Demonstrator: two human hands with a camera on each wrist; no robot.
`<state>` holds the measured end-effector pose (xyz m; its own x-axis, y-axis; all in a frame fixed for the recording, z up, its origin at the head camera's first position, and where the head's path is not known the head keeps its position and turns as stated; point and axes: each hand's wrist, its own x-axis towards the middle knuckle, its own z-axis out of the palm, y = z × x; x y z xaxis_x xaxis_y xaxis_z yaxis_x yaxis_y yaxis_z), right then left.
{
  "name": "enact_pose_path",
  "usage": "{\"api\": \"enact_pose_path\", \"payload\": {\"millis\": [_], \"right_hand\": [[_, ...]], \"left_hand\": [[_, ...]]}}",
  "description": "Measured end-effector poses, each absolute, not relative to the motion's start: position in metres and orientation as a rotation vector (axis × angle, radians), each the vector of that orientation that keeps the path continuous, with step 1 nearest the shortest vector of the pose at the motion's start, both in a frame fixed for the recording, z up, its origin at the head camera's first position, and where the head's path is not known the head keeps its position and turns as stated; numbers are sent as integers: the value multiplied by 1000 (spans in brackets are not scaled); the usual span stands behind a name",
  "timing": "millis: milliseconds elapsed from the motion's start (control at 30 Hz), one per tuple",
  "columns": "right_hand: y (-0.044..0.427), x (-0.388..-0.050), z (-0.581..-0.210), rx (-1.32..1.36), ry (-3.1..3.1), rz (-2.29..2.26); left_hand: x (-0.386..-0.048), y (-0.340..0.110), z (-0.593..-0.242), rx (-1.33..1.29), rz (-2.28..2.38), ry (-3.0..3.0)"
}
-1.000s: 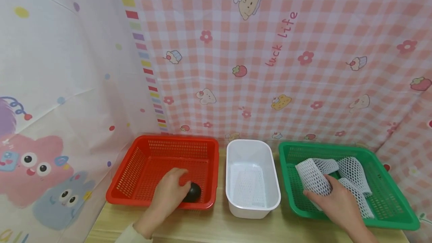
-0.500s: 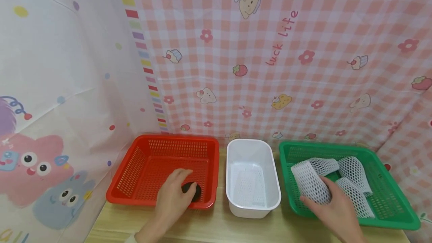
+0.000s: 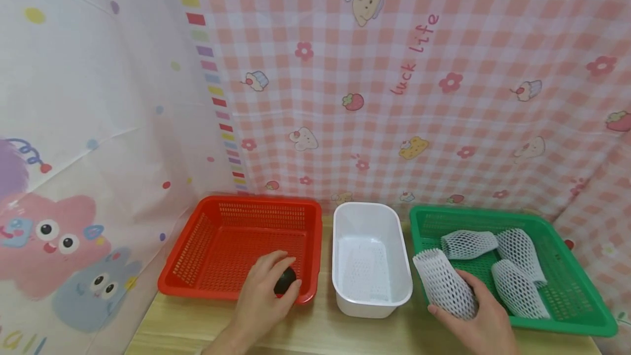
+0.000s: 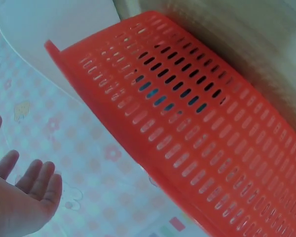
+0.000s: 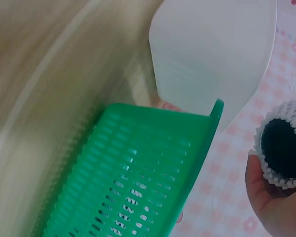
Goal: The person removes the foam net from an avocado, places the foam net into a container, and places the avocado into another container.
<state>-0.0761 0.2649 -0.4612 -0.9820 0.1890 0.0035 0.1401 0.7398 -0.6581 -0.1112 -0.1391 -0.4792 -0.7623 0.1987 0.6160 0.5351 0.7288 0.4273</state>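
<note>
Hovering left hand [image 3: 260,299], spread, ball [image 3: 285,280] in red basket [image 3: 194,291] — right hand [image 3: 479,325] gripping net [image 3: 445,287], three nets [image 3: 520,290] in green basket [image 3: 594,292]

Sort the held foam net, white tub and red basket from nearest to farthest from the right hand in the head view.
1. Foam net: gripped in the right hand.
2. White tub: in the middle, left of that hand.
3. Red basket: beyond the tub, farthest left.

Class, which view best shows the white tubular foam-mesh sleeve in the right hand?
The head view: the white tubular foam-mesh sleeve shows lengthwise, near end gripped by the right hand. Right wrist shows mainly one end, cropped at the edge; left wrist shows none.
</note>
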Motion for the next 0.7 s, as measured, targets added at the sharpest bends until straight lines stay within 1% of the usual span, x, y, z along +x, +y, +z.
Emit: {"api": "enact_pose_path", "payload": {"millis": [100,300,700], "right_hand": [[260,-72,-464,-265,-2869,1098],[248,-64,-473,-157,-2847,1088],[239,-59,-491,204,-2664,1076]], "left_hand": [[-108,-138,-483,-584,-813,-2399],[-101,-136,-489,-624,-830,-2406],[-94,-133,-505,-738,-847,-2388]]}}
